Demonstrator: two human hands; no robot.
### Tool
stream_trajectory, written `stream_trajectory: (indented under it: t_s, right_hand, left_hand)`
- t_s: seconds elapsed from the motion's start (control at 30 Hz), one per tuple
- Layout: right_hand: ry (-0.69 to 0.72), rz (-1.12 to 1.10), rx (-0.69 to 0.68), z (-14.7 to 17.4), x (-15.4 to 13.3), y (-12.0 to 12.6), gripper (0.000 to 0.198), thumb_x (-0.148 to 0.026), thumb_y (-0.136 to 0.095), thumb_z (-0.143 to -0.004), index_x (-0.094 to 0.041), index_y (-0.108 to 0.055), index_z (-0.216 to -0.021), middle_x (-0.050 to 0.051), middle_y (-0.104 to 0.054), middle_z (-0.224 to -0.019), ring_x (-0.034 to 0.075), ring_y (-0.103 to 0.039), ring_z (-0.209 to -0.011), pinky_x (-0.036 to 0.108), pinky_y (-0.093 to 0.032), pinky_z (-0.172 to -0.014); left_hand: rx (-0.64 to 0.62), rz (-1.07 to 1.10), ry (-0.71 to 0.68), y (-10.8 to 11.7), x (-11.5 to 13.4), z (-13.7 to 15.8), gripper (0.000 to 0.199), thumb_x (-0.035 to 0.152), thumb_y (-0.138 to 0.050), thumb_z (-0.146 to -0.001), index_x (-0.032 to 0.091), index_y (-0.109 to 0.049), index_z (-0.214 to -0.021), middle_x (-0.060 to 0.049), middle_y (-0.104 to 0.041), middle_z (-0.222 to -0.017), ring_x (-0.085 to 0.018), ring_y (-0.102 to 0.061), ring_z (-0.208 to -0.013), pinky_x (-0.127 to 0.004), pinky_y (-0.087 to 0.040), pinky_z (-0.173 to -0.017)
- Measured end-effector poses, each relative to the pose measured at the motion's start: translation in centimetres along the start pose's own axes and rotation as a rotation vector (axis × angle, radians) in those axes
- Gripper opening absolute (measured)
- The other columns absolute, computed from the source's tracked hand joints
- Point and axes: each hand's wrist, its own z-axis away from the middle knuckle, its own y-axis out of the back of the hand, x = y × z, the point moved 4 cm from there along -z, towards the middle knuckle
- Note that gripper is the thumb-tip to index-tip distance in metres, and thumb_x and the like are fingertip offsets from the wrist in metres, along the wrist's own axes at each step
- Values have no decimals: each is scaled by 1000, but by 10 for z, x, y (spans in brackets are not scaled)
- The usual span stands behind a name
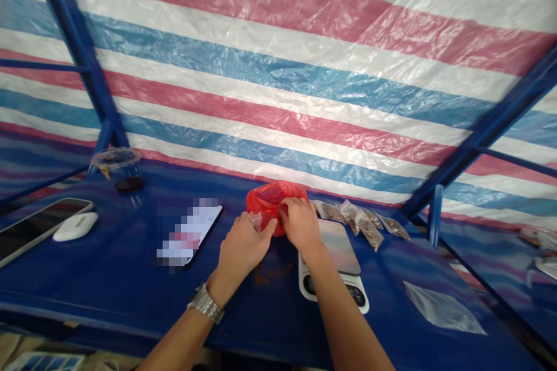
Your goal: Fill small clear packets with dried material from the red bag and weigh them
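Note:
A red plastic bag (pixel 266 198) sits on the blue table (pixel 122 290) near the back. My left hand (pixel 242 246), with a metal watch on its wrist, pinches a small clear pouch (pixel 256 221) against the bag's front. My right hand (pixel 300 223) grips the bag's right side, its forearm lying over a white kitchen scale (pixel 342 252). Both hands touch the bag.
Several small filled clear pouches (pixel 363 220) lie right of the bag, and one empty pouch (pixel 441 307) lies at the front right. A phone (pixel 191 232), a white mouse (pixel 76 226), a tablet (pixel 35 226) and a clear cup (pixel 118 168) stand to the left. A striped tarp hangs behind.

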Motion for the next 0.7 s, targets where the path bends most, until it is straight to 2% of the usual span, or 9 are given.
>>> stream_trajectory:
  t_s: [0.13, 0.27, 0.4, 0.53, 0.7]
  right_hand:
    - [77, -99, -21, -1, -5, -3, 30, -5, -58, -87, -18, -69, -112, 9, -73, -119, 29, -63, -114, 42, -43, -99]
    - [106, -184, -65, 0, -6, -3, 43, 4, -54, -80, -18, -67, -114, 8, -74, -117, 25, -66, -112, 39, -43, -100]
    - [56, -153, -82, 8, -3, 5, 58, 9, -53, -72, -18, -67, -122, 11, -72, -124, 26, -67, -114, 37, -45, -100]
    - [36, -122, -123, 18, -2, 12, 53, 10, -52, -69, -19, -71, -109, 10, -72, -117, 27, -68, -109, 35, -47, -93]
    - [49, -297, -145, 24, -2, 9, 50, 11, -52, -63, -20, -68, -100, 6, -72, -112, 23, -68, -103, 30, -48, -83]
  left_hand:
    - [6, -7, 0, -7, -2, -5, 42, 58, -70, -77, 22, -57, -95, -20, -74, -105, -43, -71, -99, -37, -41, -71]
    - [-8, 4, -4, -8, -2, -8, 24, 28, -66, -78, 23, -54, -98, -15, -75, -95, -39, -72, -92, -35, -40, -69]
    - [53, 106, -35, -5, -4, -12, 26, 15, -64, -74, 24, -53, -95, -10, -73, -89, -35, -70, -90, -35, -43, -73]
    - [94, 243, -82, -5, -1, -13, 25, 9, -62, -73, 23, -55, -93, -4, -71, -86, -26, -69, -84, -33, -46, -75]
    - [85, 508, -93, -15, -2, -12, 28, 6, -62, -71, 21, -57, -94, -1, -70, -84, -18, -66, -73, -28, -49, -71]
